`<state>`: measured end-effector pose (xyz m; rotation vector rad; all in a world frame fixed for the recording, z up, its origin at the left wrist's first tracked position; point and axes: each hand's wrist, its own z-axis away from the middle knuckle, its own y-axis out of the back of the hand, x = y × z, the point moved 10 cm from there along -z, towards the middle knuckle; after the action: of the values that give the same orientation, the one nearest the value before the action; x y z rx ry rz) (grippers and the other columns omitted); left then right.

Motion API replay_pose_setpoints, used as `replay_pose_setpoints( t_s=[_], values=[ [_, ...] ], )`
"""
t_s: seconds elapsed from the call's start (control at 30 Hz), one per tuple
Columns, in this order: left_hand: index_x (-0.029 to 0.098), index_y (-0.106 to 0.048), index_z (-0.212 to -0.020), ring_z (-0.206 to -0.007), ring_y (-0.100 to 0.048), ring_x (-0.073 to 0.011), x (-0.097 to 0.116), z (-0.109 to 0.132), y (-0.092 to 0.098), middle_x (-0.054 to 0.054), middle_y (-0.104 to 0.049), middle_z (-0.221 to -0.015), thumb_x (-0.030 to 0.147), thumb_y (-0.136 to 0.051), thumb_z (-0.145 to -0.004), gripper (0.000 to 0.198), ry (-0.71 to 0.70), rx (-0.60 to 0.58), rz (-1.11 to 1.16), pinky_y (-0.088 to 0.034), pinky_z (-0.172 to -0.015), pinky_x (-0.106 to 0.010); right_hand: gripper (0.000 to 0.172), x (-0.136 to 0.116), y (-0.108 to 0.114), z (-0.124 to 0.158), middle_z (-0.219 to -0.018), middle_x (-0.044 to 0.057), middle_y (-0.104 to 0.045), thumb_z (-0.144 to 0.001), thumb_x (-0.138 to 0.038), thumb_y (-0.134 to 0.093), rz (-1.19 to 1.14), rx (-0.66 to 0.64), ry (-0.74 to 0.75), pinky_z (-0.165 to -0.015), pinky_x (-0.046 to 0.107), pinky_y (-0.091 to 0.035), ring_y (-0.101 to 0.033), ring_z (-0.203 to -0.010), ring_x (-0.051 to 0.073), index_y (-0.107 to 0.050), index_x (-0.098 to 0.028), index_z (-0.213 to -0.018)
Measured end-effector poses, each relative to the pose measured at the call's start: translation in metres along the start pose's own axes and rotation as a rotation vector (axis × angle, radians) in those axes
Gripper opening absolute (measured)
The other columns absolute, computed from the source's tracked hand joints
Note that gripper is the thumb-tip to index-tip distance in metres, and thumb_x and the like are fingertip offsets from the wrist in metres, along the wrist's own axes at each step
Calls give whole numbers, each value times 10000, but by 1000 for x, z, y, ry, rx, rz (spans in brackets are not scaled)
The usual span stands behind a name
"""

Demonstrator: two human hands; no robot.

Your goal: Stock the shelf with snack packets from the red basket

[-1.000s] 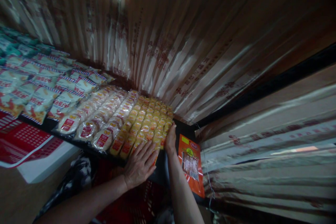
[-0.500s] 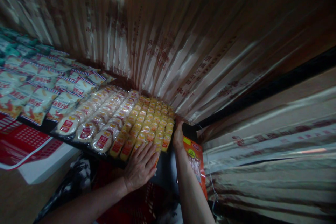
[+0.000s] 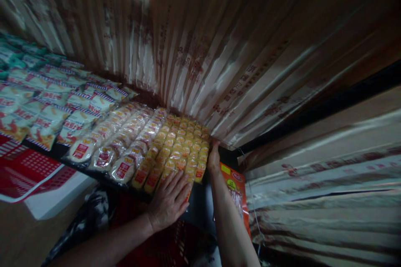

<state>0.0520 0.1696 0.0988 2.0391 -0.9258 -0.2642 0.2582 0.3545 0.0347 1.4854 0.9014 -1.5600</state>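
Note:
Rows of small yellow wrapped snack cakes (image 3: pixel 180 144) lie closely packed on a dark shelf (image 3: pixel 196 200). My left hand (image 3: pixel 171 198) rests flat against the front end of these rows, its fingers stretched out and slightly apart. On their right side, towards the back, stands my right hand (image 3: pixel 214 157), edge-on to me, its palm side facing the cakes. Its thumb points up and its other fingers are mostly hidden; it seems to press flat rather than grip. Left of the yellow cakes are rows of round pale packaged cakes (image 3: pixel 122 167) in clear wrap with red labels.
White snack bags (image 3: pixel 46 119) with striped edges and green bags (image 3: pixel 23 54) fill the shelf further left. An orange packet (image 3: pixel 234 187) sits beside my right forearm. Pleated printed sheeting (image 3: pixel 194 50) hangs behind. A red basket (image 3: pixel 34 167) stands below left, by a white box (image 3: pixel 59 194).
The view has shifted very slightly. Both hands keep nearly the same places against the yellow cakes.

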Motion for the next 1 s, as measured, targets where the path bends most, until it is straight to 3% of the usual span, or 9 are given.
replay_pose_setpoints(
  t_s=[0.2,0.43,0.63,0.8,1.0],
  values=[
    [165,-498,-1327,-1407,-282,-256,0,0,0,-97,-408,-1474,321,-529,-891,465,5,5,4,-224,-1165,-448,765,7,-13,1,-1222,60,-655,-817,-741,-348,-11,-26,-140,-1027,326,-434,-588,-1167,229,-596,-174,-1268],
    [169,-508,-1322,-1394,-309,-270,-1,0,0,-100,-401,-1477,337,-515,-895,459,4,-11,-3,-303,-1127,-450,738,-3,-15,-12,-1155,32,-687,-840,-716,-323,-153,-55,-22,-1020,369,-439,-594,-1148,213,-546,-192,-1310],
    [164,-503,-1325,-1400,-296,-266,-1,1,-2,-95,-398,-1480,325,-511,-899,456,1,-19,2,-269,-1149,-446,680,0,-23,-18,-1188,29,-672,-832,-676,-409,-168,-62,-101,-1016,353,-449,-608,-1121,209,-566,-197,-1288],
    [161,-500,-1328,-1398,-301,-264,0,1,-2,-98,-411,-1471,334,-503,-904,458,0,-20,-7,-269,-1146,-445,715,-2,-21,-18,-1220,58,-654,-835,-687,-382,-218,-41,-92,-1067,387,-399,-564,-1190,218,-548,-177,-1308],
    [156,-501,-1322,-1405,-283,-268,-1,1,-2,-102,-408,-1473,319,-511,-899,454,9,-17,22,-266,-1146,-455,689,-9,4,7,-1437,64,-469,-880,-652,-277,-226,23,25,-1151,382,-256,-425,-1332,174,-499,-191,-1342]
  ],
)
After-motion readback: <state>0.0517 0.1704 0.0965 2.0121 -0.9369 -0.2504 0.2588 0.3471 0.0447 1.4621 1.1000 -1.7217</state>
